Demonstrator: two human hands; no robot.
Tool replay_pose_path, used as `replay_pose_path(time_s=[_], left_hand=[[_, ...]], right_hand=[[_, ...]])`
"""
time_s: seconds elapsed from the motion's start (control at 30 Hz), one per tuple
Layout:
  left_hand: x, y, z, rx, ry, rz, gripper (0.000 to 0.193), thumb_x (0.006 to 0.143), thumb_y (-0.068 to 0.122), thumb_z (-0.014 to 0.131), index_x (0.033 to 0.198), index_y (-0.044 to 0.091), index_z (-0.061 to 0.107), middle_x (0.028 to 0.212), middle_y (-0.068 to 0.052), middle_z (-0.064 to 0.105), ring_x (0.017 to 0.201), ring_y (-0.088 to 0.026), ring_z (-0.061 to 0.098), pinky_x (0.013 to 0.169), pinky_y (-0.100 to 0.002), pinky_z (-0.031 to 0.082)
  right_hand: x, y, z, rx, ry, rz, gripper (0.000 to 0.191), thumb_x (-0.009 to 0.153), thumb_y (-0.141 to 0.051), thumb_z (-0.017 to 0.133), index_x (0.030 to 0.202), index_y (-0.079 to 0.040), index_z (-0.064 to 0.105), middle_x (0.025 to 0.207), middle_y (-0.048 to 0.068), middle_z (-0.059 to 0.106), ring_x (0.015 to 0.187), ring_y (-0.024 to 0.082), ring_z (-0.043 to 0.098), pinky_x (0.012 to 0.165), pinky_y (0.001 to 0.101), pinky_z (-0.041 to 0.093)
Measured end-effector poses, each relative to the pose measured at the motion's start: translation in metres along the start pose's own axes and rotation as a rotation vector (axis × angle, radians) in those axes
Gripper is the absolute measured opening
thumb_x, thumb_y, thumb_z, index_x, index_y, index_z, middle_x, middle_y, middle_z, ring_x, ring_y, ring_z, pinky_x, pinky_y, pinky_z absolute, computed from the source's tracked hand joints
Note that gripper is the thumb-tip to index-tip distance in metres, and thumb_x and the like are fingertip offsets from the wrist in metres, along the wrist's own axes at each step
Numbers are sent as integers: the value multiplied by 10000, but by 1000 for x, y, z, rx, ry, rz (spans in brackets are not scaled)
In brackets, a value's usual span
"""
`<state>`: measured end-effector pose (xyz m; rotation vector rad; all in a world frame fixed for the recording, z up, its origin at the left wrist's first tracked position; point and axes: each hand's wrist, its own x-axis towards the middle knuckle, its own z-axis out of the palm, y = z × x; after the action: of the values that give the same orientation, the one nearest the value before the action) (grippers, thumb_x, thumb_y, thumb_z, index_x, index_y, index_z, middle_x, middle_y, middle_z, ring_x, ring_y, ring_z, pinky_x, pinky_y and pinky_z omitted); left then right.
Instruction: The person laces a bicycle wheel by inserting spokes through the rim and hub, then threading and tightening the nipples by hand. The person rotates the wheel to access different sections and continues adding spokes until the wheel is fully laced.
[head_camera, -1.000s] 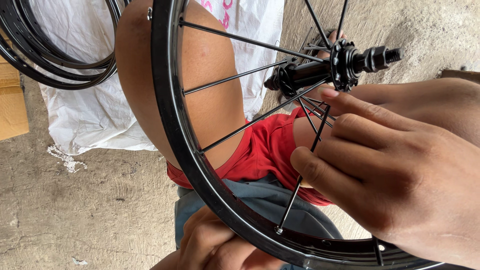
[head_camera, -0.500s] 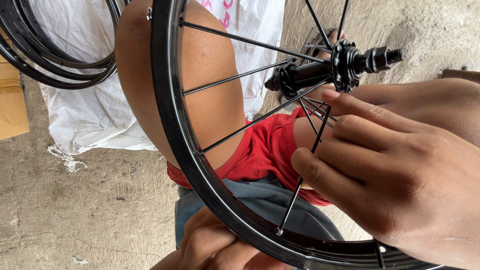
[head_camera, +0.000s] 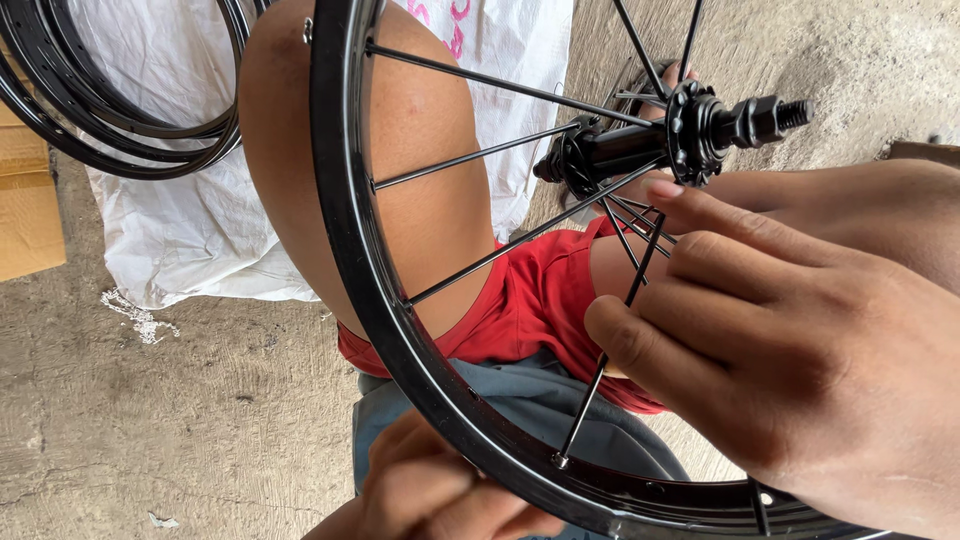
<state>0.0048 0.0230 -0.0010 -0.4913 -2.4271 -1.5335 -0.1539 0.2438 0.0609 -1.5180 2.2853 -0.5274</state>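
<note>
1. Head view is looking down on a black bicycle wheel rim (head_camera: 345, 250) that is curving from the top of the picture down to the lower right edge, resting against a bare knee (head_camera: 400, 150).
2. Right hand (head_camera: 800, 370) is filling the lower right of the picture; its fingers (head_camera: 640, 350) are curling closed around a thin black spoke (head_camera: 600, 375), with the thumb hidden behind them, so the grip looks pinched rather than fully clenched.
3. That spoke is running from the hub (head_camera: 680, 130) down to the rim, where its end is sitting in a hole near the bottom of the wheel.
4. Left hand (head_camera: 430, 490) is showing at the bottom edge, just below the rim and touching its outer side; its fingers are folded in, but whether they are gripping anything I cannot tell, as the hand is cut off by the picture's edge.
5. Hub is lying near the top right, its threaded axle pointing right, with several other spokes fanning out from its flange to the rim.
6. Red shorts (head_camera: 530, 300) and grey cloth (head_camera: 540, 400) are showing through the wheel, behind the spokes.
7. White sack (head_camera: 190, 230) is lying on the concrete floor (head_camera: 150, 430) at upper left, with more black rims (head_camera: 110, 130) stacked on it and a cardboard box (head_camera: 25, 210) just beside it at the left edge.
</note>
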Motion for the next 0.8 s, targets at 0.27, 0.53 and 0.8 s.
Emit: replay_pose_path(time_s=[0.27, 0.53, 0.8], left_hand=[[0, 0, 4, -33, 61, -15, 398, 848, 171, 882, 1149, 81, 639, 1085, -11, 535, 975, -188, 694, 972, -416, 602], [-1, 2, 3, -36, 91, -198, 479, 788, 207, 920, 1128, 84, 606, 1054, -25, 565, 971, -210, 679, 998, -471, 571], [4, 4, 0, -70, 67, -200, 293, 722, 124, 900, 905, 39, 688, 883, -58, 618, 800, -213, 705, 884, -383, 598]], right_hand=[[0, 0, 0, -13, -3, -6, 502, 765, -185, 644, 1207, 52, 665, 906, 78, 618, 965, 264, 664, 1158, 557, 402], [0, 0, 0, -3, 9, 0, 495, 769, -184, 638, 1204, 52, 659, 905, 79, 610, 977, 270, 664, 1159, 550, 398], [-1, 0, 1, 6, 8, 4, 501, 776, -192, 635, 1215, 48, 657, 899, 72, 604, 977, 269, 664, 1161, 562, 398]])
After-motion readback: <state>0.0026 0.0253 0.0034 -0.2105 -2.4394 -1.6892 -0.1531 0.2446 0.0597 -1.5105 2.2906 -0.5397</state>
